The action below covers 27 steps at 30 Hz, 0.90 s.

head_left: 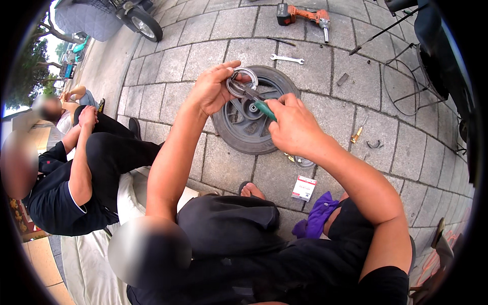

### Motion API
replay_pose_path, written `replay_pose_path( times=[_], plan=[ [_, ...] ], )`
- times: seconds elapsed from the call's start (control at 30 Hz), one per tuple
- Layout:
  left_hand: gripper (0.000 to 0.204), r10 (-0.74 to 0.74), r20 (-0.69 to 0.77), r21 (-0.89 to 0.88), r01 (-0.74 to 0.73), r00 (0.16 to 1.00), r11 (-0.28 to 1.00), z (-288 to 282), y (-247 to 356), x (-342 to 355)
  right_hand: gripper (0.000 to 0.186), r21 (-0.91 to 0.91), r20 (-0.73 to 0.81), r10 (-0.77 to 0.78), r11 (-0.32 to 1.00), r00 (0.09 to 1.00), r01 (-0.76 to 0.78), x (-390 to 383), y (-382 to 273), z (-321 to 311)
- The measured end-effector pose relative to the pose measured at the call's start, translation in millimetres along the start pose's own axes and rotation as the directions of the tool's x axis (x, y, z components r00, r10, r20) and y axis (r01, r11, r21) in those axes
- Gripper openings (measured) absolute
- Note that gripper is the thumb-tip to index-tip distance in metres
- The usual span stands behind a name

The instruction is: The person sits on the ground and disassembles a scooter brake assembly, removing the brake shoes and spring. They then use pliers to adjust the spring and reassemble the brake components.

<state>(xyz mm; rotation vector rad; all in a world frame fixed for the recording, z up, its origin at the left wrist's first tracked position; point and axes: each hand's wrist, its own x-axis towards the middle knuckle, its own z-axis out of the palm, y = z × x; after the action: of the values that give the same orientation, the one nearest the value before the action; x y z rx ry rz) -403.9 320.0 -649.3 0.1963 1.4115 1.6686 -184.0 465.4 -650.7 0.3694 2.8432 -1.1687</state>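
Note:
My left hand (213, 87) grips a silver ring-shaped part (255, 77), which looks like a pair of brake shoes, raised over the wheel. My right hand (294, 124) is wrapped round the green handles of a pair of pliers (264, 109). Their metal jaws reach into the ring, close to the left fingers; what they bite on is too small to tell. Below both hands a dark spoked wheel (239, 122) with a black tyre lies flat on the paving. A round metal part (304, 162) sits beside the tyre, partly hidden by my right wrist.
On the paving lie an orange power tool (305, 16), a wrench (287, 59), a yellow-handled screwdriver (358, 133), a dark curved piece (375, 144) and a white-and-red box (304, 188). Purple cloth (318, 216) hangs by my leg. A person (71, 178) sits at left; a black stand (406, 84) is at right.

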Motion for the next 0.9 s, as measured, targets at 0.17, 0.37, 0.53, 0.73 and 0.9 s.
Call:
replay_pose_path(
  times=[0.17, 0.37, 0.53, 0.73, 0.9],
  plan=[
    [0.048, 0.036, 0.036, -0.003, -0.036, 0.999, 0.999, 3.8, -3.4, -3.1, 0.052, -0.076, -0.013, 0.002, 0.997, 1.000, -0.003, -4.2, -3.7, -2.1],
    [0.045, 0.105, 0.035, -0.012, -0.105, 0.994, 0.994, 2.1, -9.3, -6.9, 0.053, -0.064, -0.003, 0.046, 0.997, 0.999, -0.046, -6.2, -15.2, -1.5],
    [0.044, 0.093, 0.034, -0.067, -0.090, 0.995, 0.994, 2.9, -9.9, -9.5, 0.057, -0.132, -0.075, -0.044, 0.991, 0.996, 0.034, -6.4, -10.7, 3.8],
    [0.041, 0.097, 0.041, -0.087, -0.093, 0.994, 0.992, -2.4, -17.5, -11.2, 0.057, -0.240, -0.132, -0.121, 0.967, 0.984, 0.087, -6.9, -4.8, 9.3],
    [0.039, 0.130, 0.008, -0.070, -0.129, 0.992, 0.989, -0.3, -21.2, -13.1, 0.047, -0.234, -0.132, -0.123, 0.968, 0.984, 0.090, -6.0, -6.1, 9.3]
  ],
)
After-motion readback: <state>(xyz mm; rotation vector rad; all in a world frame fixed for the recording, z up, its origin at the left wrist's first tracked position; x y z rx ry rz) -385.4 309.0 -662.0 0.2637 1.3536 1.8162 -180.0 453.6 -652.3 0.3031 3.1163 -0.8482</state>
